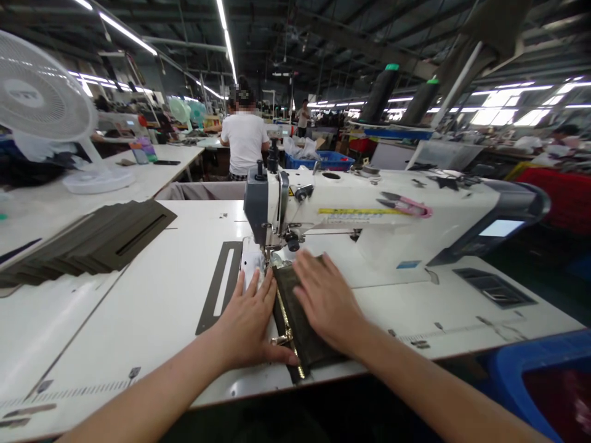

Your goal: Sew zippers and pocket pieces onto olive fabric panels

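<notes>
Centrally, zip: its gold teeth [285, 312] are lying on the bench [159, 307], along the left edge of the dark cloth [318, 341], below the machine [369, 191].
Zip's long axis: it is running away from the person, far end leaning slightly left and pointing toward the needle area, near end sitting at the bench's front edge.
Pull tab [279, 340]: it is pointing left, toward the left hand [247, 317].
Left fingers: they are lying flat and slightly spread, pointing away beside the zip; the thumb is crossing the zip's near part, without a pinch.
Right hand [330, 304]: it is resting over the cloth, palm down; its fingers are showing blurred but extended, gripping nothing.
Template [209, 317]: it is lying just left of the left hand, its long slot slanting away and rightward.
Stack [92, 240]: dark slotted pieces are overlapping farther left.
Snips [409, 205]: they are lying on the machine arm, blades pointing left.
</notes>
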`<state>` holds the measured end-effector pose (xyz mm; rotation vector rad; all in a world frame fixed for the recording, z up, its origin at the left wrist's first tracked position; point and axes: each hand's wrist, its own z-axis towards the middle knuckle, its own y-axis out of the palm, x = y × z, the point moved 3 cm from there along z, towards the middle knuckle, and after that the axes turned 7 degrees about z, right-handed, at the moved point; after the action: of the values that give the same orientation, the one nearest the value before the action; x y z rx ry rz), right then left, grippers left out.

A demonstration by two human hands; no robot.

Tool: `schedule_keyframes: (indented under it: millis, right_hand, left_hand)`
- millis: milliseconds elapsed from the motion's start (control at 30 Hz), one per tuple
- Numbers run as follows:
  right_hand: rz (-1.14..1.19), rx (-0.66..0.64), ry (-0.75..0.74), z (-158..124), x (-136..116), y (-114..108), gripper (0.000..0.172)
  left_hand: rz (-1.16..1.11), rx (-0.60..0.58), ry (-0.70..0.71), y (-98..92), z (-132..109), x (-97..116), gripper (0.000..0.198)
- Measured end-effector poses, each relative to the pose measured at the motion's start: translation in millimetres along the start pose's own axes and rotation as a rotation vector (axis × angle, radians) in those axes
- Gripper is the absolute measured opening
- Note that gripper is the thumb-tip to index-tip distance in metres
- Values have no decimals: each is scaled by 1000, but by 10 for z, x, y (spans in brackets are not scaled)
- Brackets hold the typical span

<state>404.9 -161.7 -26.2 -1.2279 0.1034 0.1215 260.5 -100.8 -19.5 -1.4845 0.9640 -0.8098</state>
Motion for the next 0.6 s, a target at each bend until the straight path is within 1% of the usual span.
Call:
schedule_keyframes:
  millis: [33, 67, 133, 200, 300, 333, 367, 433, 467, 500, 533, 567, 600]
  right_hand:
    - [22, -30, -76, -80, -78, 38, 45]
    - [39, -65, -106, -152, -121, 82, 49]
    - [65, -131, -83, -245, -122, 164, 53]
    - [74, -177, -42, -272, -78, 214, 53]
    - [53, -172, -9, -258, -45, 238, 51]
    - [38, -153, 9, -257, -48, 240, 51]
    - [20, -134, 27, -259, -55, 242, 51]
    - [-11, -108, 65, -267, -73, 241, 52]
    - [-25, -102, 82, -267, -77, 234, 52]
    - [-35, -100, 87, -260, -78, 221, 52]
    - [-40, -103, 77, -247, -77, 204, 51]
    - [-38, -103, 55, -227, -72, 185, 47]
    - [-26, -97, 21, -204, -65, 166, 44]
  left_hand:
    - [-2, 8, 2, 11, -1, 1, 121]
    - [-3, 17, 2, 23, -1, -1, 122]
    - [-7, 39, 4, 44, 7, -17, 123]
    - [-20, 67, 11, 60, 14, -37, 123]
    - [-58, 133, 13, 70, -40, -13, 121]
    - [-68, 171, 12, 68, -92, 26, 113]
    - [-76, 215, 14, 63, -164, 81, 99]
    - [-107, 292, 63, 52, -349, 221, 59]
    - [-138, 310, 112, 47, -448, 282, 39]
    - [-183, 308, 179, 42, -542, 321, 25]
    - [-231, 300, 228, 34, -623, 316, 18]
    - [-268, 300, 242, 21, -686, 259, 19]
    - [-284, 313, 203, 6, -730, 148, 22]
